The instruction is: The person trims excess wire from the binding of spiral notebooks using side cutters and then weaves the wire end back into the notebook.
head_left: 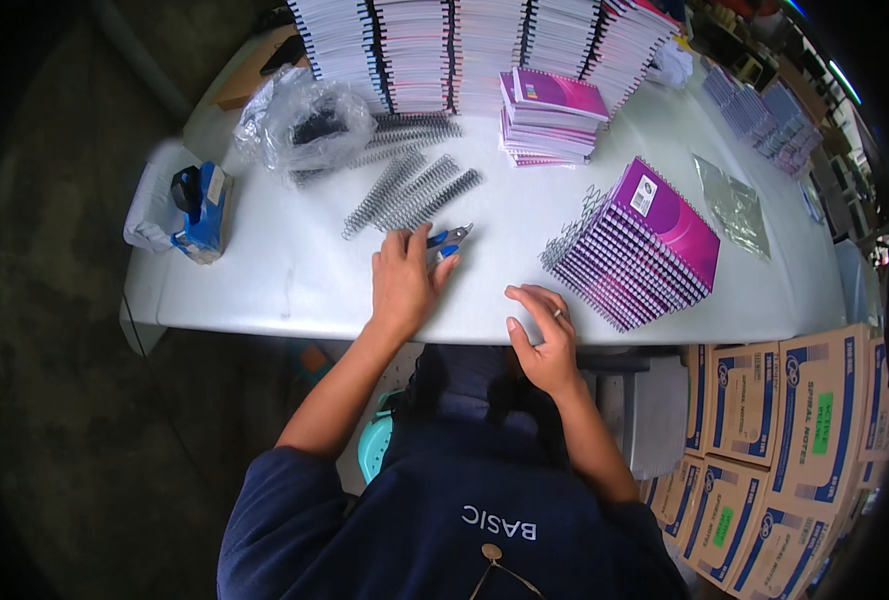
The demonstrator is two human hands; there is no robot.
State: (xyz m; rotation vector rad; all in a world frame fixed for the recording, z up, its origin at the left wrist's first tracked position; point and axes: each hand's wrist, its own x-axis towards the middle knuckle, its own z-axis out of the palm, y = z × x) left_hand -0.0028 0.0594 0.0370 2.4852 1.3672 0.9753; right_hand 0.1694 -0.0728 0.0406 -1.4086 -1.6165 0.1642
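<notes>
Small cutting pliers [451, 238] with blue handles lie between the thumb and forefinger of my left hand [404, 280], low over the white table. Its other fingers are partly hidden from above. My right hand [546, 335] is at the table's front edge, fingers loosely curved and apart, with nothing in it and a ring on one finger. To its right stands a tall stack of purple spiral notebooks [649, 240], with loose coil ends sticking out on the left side. Several loose wire coils [411, 192] lie just beyond my left hand.
Behind are a clear plastic bag [304, 125] of dark coils, a shorter pile of purple notebooks [554, 115] and tall stacks of bound paper [419, 60]. A blue box [204, 215] sits at left, a flat plastic bag [732, 205] at right. Cardboard cartons [739, 400] are stacked lower right.
</notes>
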